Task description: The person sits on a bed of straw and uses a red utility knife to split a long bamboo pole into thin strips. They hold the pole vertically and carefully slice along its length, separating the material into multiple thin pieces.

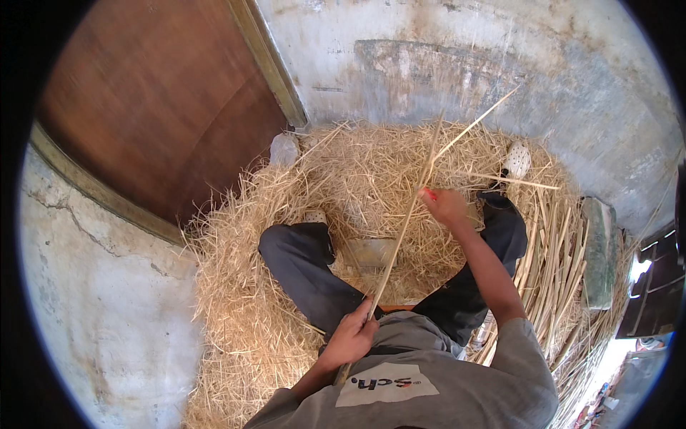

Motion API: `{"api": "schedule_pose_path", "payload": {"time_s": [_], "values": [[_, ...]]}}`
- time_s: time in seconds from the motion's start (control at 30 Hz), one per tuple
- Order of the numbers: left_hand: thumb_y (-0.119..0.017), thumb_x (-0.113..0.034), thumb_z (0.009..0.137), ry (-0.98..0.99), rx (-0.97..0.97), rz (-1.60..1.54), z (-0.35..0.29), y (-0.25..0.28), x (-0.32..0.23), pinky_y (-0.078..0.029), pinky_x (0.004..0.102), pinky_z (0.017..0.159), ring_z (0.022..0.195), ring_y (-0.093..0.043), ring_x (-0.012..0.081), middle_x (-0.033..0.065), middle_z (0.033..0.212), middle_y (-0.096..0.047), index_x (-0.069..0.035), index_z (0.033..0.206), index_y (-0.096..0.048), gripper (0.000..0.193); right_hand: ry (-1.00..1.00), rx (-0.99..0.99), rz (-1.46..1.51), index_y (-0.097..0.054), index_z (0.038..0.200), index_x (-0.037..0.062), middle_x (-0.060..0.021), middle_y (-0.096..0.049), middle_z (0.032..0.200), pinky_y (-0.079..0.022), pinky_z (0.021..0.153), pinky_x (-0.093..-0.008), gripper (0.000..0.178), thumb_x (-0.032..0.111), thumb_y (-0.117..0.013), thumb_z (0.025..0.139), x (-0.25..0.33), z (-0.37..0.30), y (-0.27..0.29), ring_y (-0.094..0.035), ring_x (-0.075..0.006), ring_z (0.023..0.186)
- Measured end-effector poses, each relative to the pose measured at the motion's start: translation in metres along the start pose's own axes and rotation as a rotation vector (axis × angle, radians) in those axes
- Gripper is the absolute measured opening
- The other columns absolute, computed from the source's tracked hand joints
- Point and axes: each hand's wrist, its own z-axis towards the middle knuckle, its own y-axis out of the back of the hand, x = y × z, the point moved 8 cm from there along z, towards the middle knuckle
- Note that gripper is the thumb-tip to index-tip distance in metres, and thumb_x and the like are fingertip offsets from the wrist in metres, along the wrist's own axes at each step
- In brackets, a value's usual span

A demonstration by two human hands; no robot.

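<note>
A long straw-coloured stalk [397,254] slants up and away from my lap, its lower end lying against my grey shirt. Near its far end it parts into a thinner upright piece and a longer branch [477,124] that leans right. My left hand [351,334] is closed round the lower part of the stalk. Higher up, my right hand [446,206] is closed beside the stalk at its upper part. Something small and red [429,194] shows at the right fingers; whether it is held or wrapped on a finger cannot be made out.
Loose straw [243,343] covers the ground around my bent legs. A bundle of stalks [554,250] lies at the right, beside a greenish stone block [599,254]. A weathered wall [464,64] stands ahead, and a brown door [164,107] is at the left. A grey stone [284,149] sits near the door frame.
</note>
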Motion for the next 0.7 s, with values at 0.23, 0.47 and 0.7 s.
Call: {"api": "schedule_pose_path", "payload": {"time_s": [0.23, 0.47, 0.7], "values": [[-0.041, 0.004, 0.085, 0.146, 0.127, -0.457, 0.010, -0.019, 0.008, -0.035, 0.0220, 0.049, 0.053, -0.038, 0.0067, -0.0007, 0.069, -0.040, -0.005, 0.138, -0.043, 0.054, -0.265, -0.085, 0.091, -0.065, 0.068, -0.0016, -0.0244, -0.058, 0.061, -0.047, 0.059, -0.0500, 0.080, 0.072, -0.040, 0.088, -0.058, 0.024, 0.004, -0.060, -0.0420, 0.061], [-0.045, -0.001, 0.081, 0.232, 0.118, -0.925, 0.024, -0.010, 0.007, -0.030, 0.0221, 0.043, 0.046, -0.033, 0.0064, -0.0019, 0.063, -0.035, -0.002, 0.130, -0.047, 0.050, 0.317, 0.193, 0.277, -0.062, 0.064, 0.0034, -0.0183, -0.058, 0.057, -0.047, 0.054, -0.0461, 0.066, 0.065, -0.051, 0.086, 0.118, -0.115, 0.014, -0.060, -0.0369, 0.055], [-0.043, -0.004, 0.087, 0.167, 0.099, -0.816, 0.024, -0.001, 0.005, -0.033, 0.0226, 0.047, 0.052, -0.037, 0.0062, -0.0019, 0.069, -0.039, -0.007, 0.122, -0.049, 0.036, 0.522, 0.115, 0.183, -0.055, 0.059, 0.0074, -0.0110, -0.057, 0.053, -0.044, 0.045, -0.0397, 0.067, 0.073, -0.057, 0.076, 0.160, -0.156, 0.016, -0.058, -0.0313, 0.046]]}}
